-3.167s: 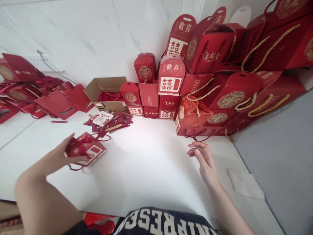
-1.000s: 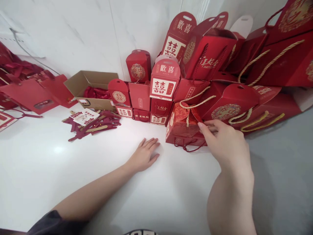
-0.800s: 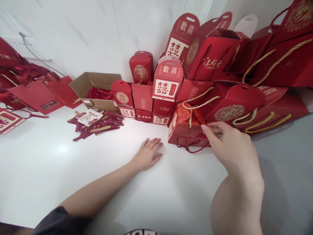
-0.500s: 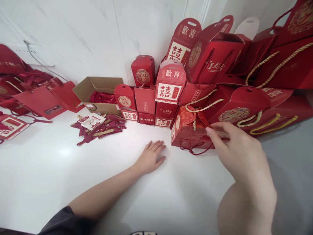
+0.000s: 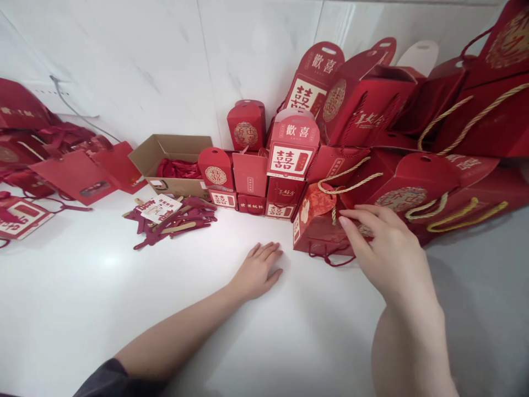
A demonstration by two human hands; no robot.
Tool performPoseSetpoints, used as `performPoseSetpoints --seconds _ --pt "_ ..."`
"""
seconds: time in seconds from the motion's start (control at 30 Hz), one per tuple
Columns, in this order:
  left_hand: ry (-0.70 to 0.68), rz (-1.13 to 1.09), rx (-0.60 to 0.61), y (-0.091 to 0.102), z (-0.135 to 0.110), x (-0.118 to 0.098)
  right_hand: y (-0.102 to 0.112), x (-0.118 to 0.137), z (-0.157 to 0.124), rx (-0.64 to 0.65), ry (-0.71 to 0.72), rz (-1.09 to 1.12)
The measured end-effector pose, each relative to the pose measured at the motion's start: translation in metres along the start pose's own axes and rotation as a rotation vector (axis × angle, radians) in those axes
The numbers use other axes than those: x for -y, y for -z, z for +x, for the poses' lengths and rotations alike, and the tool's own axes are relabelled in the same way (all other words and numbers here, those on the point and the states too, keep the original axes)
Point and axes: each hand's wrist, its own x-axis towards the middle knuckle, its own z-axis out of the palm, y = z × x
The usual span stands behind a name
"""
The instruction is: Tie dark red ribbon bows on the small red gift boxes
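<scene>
My left hand (image 5: pixel 257 271) lies flat on the white table (image 5: pixel 206 325), fingers stretched out and holding nothing. At the right, my right hand (image 5: pixel 382 248) reaches over a red gift box (image 5: pixel 318 229) with an orange-patterned top and dark red cord handles. Its thumb and index finger are pinched together at the edge of the box's top flap; the fingers hide part of that edge. Beige rope handles (image 5: pixel 351 184) hang just above this box. Stacked red gift boxes (image 5: pixel 293 154) with double-happiness characters stand behind it.
A brown cardboard box (image 5: pixel 177 144) holds red ribbon (image 5: pixel 177 169). In front lies a pile of dark red strips (image 5: pixel 182 223) with a white card (image 5: pixel 159 208) on top. Red bags (image 5: pixel 76 171) crowd the far left. A marble-patterned wall (image 5: pixel 157 60) closes off the back.
My right hand has shifted left and slightly inward along the gift box, and its flap looks lower. My left hand stays flat on the table. The view has shifted slightly.
</scene>
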Motion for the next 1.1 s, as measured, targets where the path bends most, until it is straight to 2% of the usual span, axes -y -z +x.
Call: performPoseSetpoints --seconds 0.23,0.4,0.63,0.8,0.93,1.1 --pt "-0.001 0.014 0.009 -0.001 -0.001 0.002 -0.013 0.004 0.001 0.024 0.055 -0.043" --pt "-0.003 0.001 0.010 -0.001 -0.001 0.000 -0.008 0.002 -0.002 -0.023 0.044 -0.012" --pt "0.003 -0.013 0.008 0.000 -0.002 -0.002 -0.005 0.002 -0.003 0.008 0.016 -0.103" --pt "0.006 -0.015 0.008 -0.001 -0.002 -0.001 -0.001 0.010 -0.006 -0.027 -0.074 -0.180" --pt "0.015 -0.011 0.005 -0.001 -0.002 -0.002 0.001 0.013 -0.003 0.029 -0.171 -0.217" --pt "0.019 -0.028 0.003 0.000 -0.002 -0.002 -0.007 0.007 0.003 0.102 -0.154 -0.271"
